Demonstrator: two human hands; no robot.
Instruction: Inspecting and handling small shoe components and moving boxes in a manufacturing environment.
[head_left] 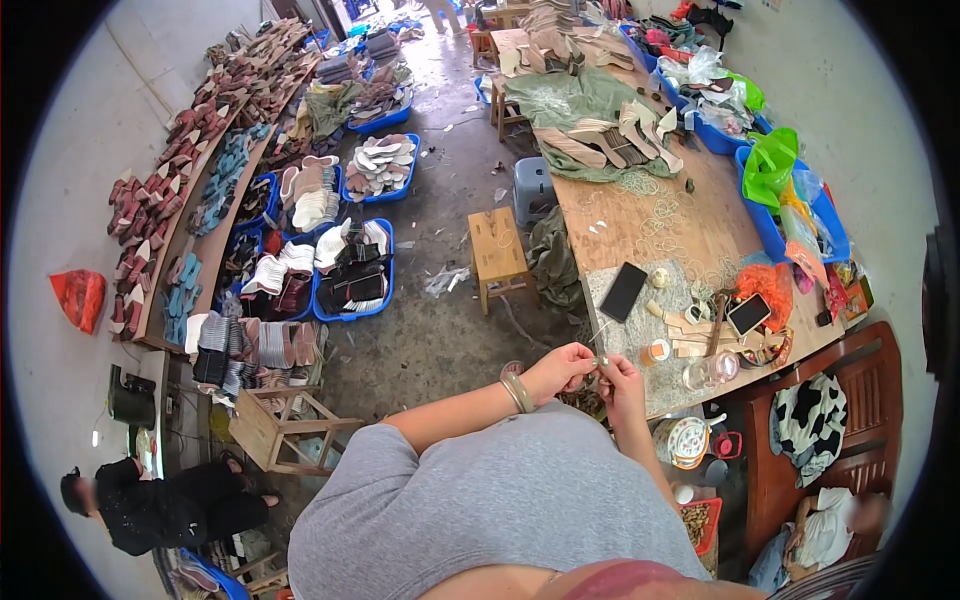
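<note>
My left hand (561, 371), with a bangle (517, 392) at the wrist, is closed in a pinch in front of my body. My right hand (622, 384) meets it fingertip to fingertip, also pinched. A tiny pale thing (601, 361) shows between the fingertips, too small to name. Both hands are by the near left corner of the work table (690, 225). Closest to them on the table are a small orange-and-white jar (656, 351), a clear glass jar (711, 371) and a black phone (623, 291).
A wooden stool (499, 246) stands beyond my hands. Blue baskets (390, 290) of fabric shoe pieces line the floor leftward. Right of me are a red basket (708, 525) and a wooden bench (870, 390) with a seated person (825, 530). Another person (165, 505) sits at lower left.
</note>
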